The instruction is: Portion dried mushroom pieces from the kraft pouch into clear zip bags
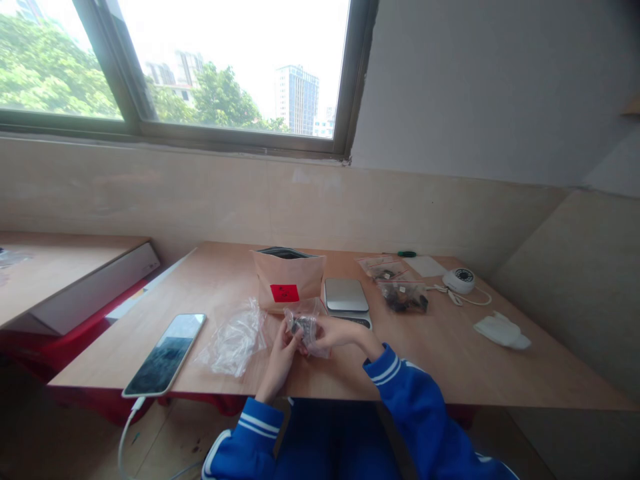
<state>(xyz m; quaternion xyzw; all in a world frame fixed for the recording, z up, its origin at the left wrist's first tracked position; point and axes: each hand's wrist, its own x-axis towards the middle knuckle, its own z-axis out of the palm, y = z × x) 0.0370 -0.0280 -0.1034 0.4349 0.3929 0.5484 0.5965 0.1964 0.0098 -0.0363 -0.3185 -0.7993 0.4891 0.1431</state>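
Between my two hands, just above the table's front part, is a small clear plastic bag [306, 321] with dark little pieces inside. My left hand [285, 347] has its fingers closed on the bag's left side. From the right, my right hand [334, 333] grips the same bag, its fingertips partly hidden by the plastic. Right behind the bag stands an open kraft pouch [267, 273] with a red label. A silver-topped kitchen scale [346, 295] sits to its right, close to my right hand. Crumpled empty clear bags [235, 340] lie left of my left hand.
A phone [165, 357] on a white cable lies at the left edge. Zip bags [404, 297] with dark parts, a green-handled tool [407, 254], a white dome camera [459, 280] with its cord, and a folded white cloth [501, 331] are on the right.
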